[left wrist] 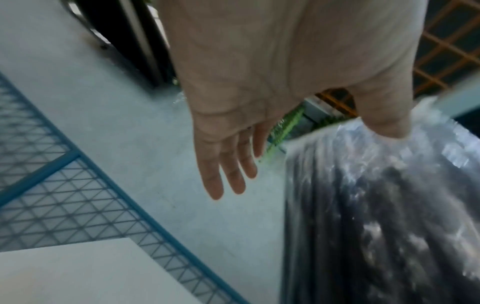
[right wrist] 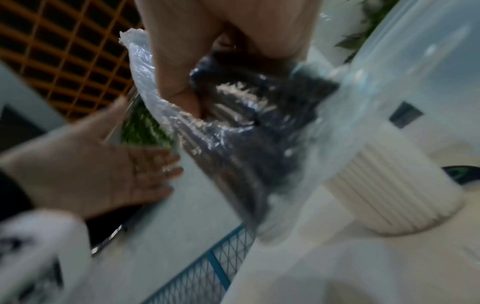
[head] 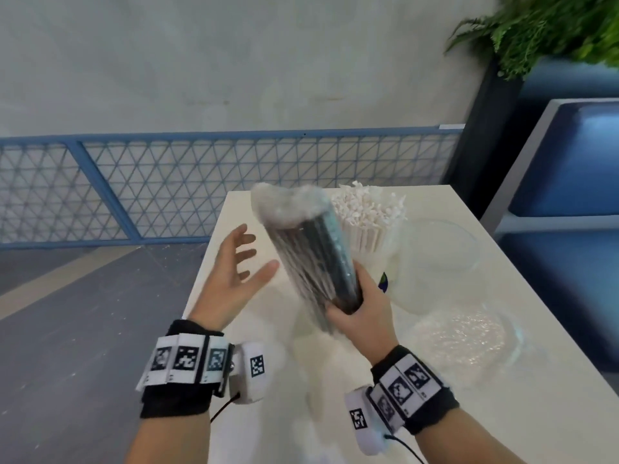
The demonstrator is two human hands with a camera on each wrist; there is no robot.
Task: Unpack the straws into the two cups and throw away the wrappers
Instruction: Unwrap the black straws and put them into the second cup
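My right hand (head: 358, 308) grips the lower end of a pack of black straws (head: 311, 259) in a clear plastic wrapper, held tilted up over the table; its loose top (head: 284, 202) is blurred. The pack of black straws (left wrist: 376, 205) fills the right of the left wrist view, and the pack of black straws (right wrist: 233, 131) shows under my thumb in the right wrist view. My left hand (head: 237, 262) hovers just left of the pack, fingers spread, holding nothing. Behind the pack a white cup (head: 375, 262) stands full of white paper-wrapped straws (head: 365, 209).
The white table (head: 274, 380) ends at its left edge under my left wrist. Clear plastic lids or bowls (head: 438, 249) and a crumpled clear wrapper (head: 465, 336) lie at the right. A blue mesh fence (head: 134, 185) and a blue bench (head: 569, 162) border the area.
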